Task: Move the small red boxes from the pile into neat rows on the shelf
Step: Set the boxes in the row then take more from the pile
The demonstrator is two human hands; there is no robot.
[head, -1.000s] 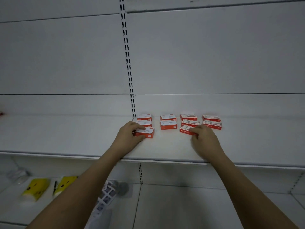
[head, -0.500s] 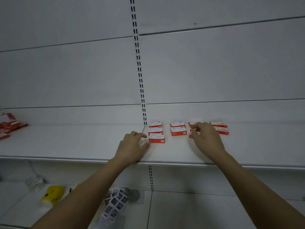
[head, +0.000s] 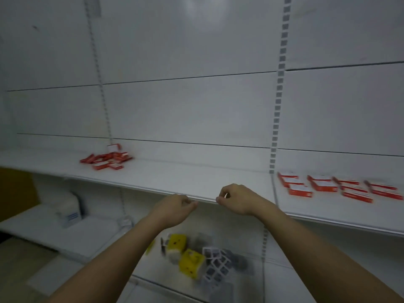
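A loose pile of small red boxes (head: 107, 160) lies at the back left of the white shelf (head: 196, 178). Several red boxes in neat rows (head: 334, 186) sit on the shelf at the right, past the slotted upright. My left hand (head: 172, 209) and my right hand (head: 237, 199) hover side by side at the shelf's front edge, between pile and rows. Both hold nothing, with fingers loosely curled. The view is blurred by motion.
A slotted upright (head: 277, 101) divides the back wall. On the lower shelf sit yellow items (head: 190, 262), black-and-white cubes (head: 216, 263) and a white box (head: 67, 209). A brown surface (head: 15, 193) shows at the far left.
Both hands have let go of the rowed boxes and swung left along the shelf edge. The view has turned left, so the pile is in sight and the rows sit at the right.
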